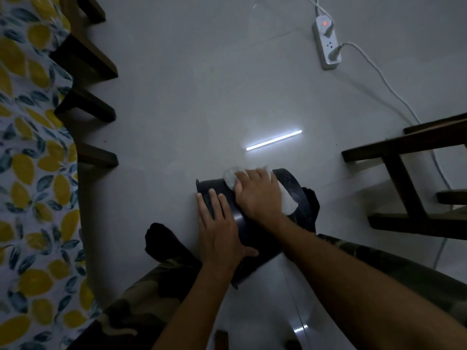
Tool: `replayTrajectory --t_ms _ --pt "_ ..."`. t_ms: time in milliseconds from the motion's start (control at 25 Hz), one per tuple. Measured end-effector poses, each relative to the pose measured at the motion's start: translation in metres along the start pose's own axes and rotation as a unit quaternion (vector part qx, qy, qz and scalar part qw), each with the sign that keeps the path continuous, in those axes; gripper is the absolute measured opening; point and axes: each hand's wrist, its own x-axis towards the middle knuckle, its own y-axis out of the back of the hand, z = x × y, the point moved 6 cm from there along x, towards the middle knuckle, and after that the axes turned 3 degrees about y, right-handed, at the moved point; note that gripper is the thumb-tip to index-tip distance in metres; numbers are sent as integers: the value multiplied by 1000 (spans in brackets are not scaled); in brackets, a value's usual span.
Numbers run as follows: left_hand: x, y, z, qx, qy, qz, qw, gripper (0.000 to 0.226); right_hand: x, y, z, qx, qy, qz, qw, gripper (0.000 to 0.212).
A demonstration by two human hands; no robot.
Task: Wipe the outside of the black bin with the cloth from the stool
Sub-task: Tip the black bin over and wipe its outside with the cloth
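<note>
The pale, glossy tiled floor [202,97] is seen from above, with a lemon-printed fabric cover [30,173] along the left edge and a dark wooden frame, possibly the stool [404,173], at the right. A white power strip [326,44] with its cables lies well apart, near the top.

The round black plastic bin [255,238] is found lying on its side on the floor, between the person's dark-socked feet, its outer wall turned upward.

The left hand [222,231] is laid flat on the bin's near side, fingers [214,200] spread and extended, nothing grasped; it is judged to be steadying the bin.

The right hand [260,193] is pressed palm-down on the crumpled white cloth [286,202], which is trapped between the palm and the bin's upper wall. The fingers are nearly straight, not curled around the cloth; cloth shows beyond the fingertips and beside the wrist.

The wiping step is judged to be in hand, with the cloth already off the stool. How much of the wall has been covered cannot be told. The next move is judged to call for a stroke along the wall under steady pressure, then a roll of the bin to expose its hidden underside.
</note>
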Motion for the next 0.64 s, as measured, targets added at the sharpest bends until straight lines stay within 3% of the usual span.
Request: replayTrajectory --t_ms 160,200,280,440,640 --pt "6 8 0 1 10 -22 1000 162 66 -4 22 16 -78 -165 983 57" --pt "9 9 -1 5 14 -29 999 162 66 -4 27 -2 -72 -150 986 55" --pt "14 9 -2 5 14 -40 999 164 46 5 30 -33 -40 -36 998 46" --pt "18 13 1 -1 22 -51 998 168 -47 10 47 31 -36 165 985 42" --pt "12 23 10 -43 16 -34 998 164 -115 -4 73 61 -71 137 986 51"
